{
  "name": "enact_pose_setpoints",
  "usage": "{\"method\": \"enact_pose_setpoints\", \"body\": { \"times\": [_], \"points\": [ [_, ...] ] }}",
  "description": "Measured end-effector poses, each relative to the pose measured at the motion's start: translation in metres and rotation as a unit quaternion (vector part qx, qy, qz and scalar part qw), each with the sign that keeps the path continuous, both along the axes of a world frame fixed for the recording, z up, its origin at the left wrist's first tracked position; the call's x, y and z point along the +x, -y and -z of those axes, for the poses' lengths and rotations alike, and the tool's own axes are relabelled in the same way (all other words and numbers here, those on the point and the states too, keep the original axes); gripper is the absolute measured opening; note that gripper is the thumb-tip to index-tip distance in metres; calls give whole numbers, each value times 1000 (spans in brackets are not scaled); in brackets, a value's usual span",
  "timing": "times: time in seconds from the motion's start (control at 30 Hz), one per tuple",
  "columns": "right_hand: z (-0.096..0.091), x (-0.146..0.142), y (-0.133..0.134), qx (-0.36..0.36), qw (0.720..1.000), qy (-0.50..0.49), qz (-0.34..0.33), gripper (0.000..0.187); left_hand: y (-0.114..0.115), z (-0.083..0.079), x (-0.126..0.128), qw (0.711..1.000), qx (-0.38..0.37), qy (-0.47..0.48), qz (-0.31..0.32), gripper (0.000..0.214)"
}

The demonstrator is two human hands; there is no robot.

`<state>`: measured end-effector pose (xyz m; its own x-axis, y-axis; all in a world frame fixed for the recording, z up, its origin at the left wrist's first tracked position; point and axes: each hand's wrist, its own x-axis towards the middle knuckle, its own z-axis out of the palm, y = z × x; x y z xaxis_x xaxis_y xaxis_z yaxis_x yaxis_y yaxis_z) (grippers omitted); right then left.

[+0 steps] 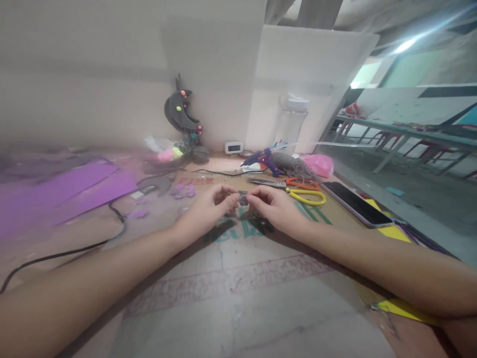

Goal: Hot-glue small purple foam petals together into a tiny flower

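Note:
My left hand (219, 205) and my right hand (270, 203) meet over the middle of the cardboard. Thumb and fingers of both are pinched on a small greyish-purple piece (243, 198), partly hidden by the fingertips and too blurred to name further. Just beyond my right hand lie scissors with yellow handles (309, 197) and a pair with orange-red handles (301, 184). Purple flower-like cut-outs (184, 191) are on the board past my left hand. A dark blue hot glue gun (265, 160), with a long clear stick in its back, rests behind the scissors.
Grey yarn (290, 165), a pink bag (318, 165), a clear bottle (290, 122) and a small digital clock (234, 147) stand along the back. A phone (356, 204) lies at right. Purple sheets (74, 191) and a black cord (63, 256) occupy the left. A grey crescent (179, 112) hangs on the wall.

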<state>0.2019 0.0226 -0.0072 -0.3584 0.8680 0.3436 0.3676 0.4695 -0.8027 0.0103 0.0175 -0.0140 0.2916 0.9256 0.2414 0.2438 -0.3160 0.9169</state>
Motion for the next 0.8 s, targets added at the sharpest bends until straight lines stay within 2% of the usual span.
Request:
{"method": "enact_pose_setpoints", "body": {
  "times": [0.2, 0.33, 0.5, 0.8],
  "points": [
    [0, 1, 1, -1, 1000, 2, 0, 25, 4, 1, -1, 998, -20, -58, 6, 31],
    [0, 2, 1, 17, 1000, -13, 5, 20, 5, -2, -1, 996, 7, -84, -4, 28],
    [-4, 0, 4, 27, 998, 47, 10, 16, 6, -4, 0, 991, 44, -127, -2, 26],
    [-4, 0, 4, 37, 997, 62, 11, 12, 9, -5, 0, 990, 54, -131, 4, 25]
  ]
}}
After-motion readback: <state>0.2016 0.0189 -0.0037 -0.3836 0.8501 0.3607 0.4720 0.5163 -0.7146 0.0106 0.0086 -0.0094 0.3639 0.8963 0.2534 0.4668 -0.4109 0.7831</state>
